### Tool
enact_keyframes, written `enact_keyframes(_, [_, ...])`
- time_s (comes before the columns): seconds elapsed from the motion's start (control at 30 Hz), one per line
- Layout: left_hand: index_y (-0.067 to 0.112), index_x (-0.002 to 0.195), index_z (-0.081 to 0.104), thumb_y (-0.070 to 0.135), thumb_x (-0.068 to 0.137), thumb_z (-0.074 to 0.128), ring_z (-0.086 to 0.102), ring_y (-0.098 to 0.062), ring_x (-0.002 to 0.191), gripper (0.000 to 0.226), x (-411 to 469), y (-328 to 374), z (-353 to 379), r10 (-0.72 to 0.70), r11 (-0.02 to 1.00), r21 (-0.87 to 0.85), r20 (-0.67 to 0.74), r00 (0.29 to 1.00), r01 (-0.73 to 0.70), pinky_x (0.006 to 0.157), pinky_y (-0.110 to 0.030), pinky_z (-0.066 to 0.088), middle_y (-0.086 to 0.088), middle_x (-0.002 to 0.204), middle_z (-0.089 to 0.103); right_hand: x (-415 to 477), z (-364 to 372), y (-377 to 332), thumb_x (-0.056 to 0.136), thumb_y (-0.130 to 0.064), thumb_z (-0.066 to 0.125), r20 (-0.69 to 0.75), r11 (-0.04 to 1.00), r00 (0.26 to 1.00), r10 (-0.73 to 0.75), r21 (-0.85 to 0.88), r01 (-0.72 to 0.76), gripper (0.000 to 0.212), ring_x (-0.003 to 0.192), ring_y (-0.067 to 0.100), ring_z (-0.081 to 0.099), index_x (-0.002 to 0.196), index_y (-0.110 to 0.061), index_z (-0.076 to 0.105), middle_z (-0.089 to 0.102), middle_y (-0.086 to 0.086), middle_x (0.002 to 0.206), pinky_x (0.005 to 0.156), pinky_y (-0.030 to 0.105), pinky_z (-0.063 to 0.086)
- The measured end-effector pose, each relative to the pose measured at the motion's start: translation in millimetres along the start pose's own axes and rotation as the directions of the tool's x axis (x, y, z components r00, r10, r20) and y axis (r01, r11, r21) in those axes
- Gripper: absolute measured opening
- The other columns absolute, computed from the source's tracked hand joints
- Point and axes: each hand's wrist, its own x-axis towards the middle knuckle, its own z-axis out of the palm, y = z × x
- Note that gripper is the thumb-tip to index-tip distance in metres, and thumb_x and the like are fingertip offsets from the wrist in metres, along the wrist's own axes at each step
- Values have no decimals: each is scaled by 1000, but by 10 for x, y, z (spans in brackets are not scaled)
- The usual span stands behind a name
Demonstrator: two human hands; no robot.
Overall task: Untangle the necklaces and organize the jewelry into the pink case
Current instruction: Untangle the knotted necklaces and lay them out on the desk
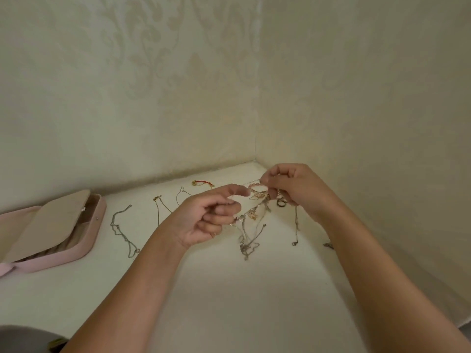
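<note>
Grip first: our right hand [293, 189] pinches the top of the tangle [251, 214] between thumb and fingertips, closed tight on it. Our left hand [204, 220], fingers curled, holds a lower strand of the same tangle, its forefinger stretched toward the right hand. The tangle hangs between the two, running down and to the left from the right-hand pinch. Its long axis is near upright and its loose ends trail toward the table [229, 301]; whether they touch it we cannot tell. We judge that the next pull has to go sideways, left hand away from right, to draw one chain free.

One dark ring [280, 203] sits in the bundle just below the right hand, and one clasped chain [296, 222] hangs apart on the right side. Beyond the left hand we count four pieces laid out singly: a silver chain [118, 229], a gold chain [157, 210], a thin chain [178, 196] and a red bracelet [202, 183]. One pink case [99, 220] lies open well to the left, nearer the left hand
</note>
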Motion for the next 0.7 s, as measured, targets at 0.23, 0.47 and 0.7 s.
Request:
enact_keyframes(0.23, [3,130,49,34,91,59,44,0,49,50,-52,-9,-161,8,998,-59,599,801,34,36,-8,37,-3,94,61,57,59,5,101,-34,43,-141,909,979,148,409,-78,40,33,6,25,70,-10,51,50,1,53,36,19,16])
enact_keyframes(0.47, [-5,133,39,34,92,56,42,-7,58,59,-114,113,-478,156,976,-216,581,799,-34,46,-13,39,-12,100,59,117,-260,180,101,-33,44,-97,947,964,246,235,-218,43,46,10,48,68,-10,57,63,7,65,42,19,32])
enact_keyframes(0.7, [1,148,24,40,95,47,40,-13,65,70,-129,169,-668,230,947,-312,485,844,-78,57,-21,42,-19,98,56,122,-199,183,97,-38,46,160,730,954,255,615,-298,53,74,19,68,48,-16,47,65,4,64,87,35,54])
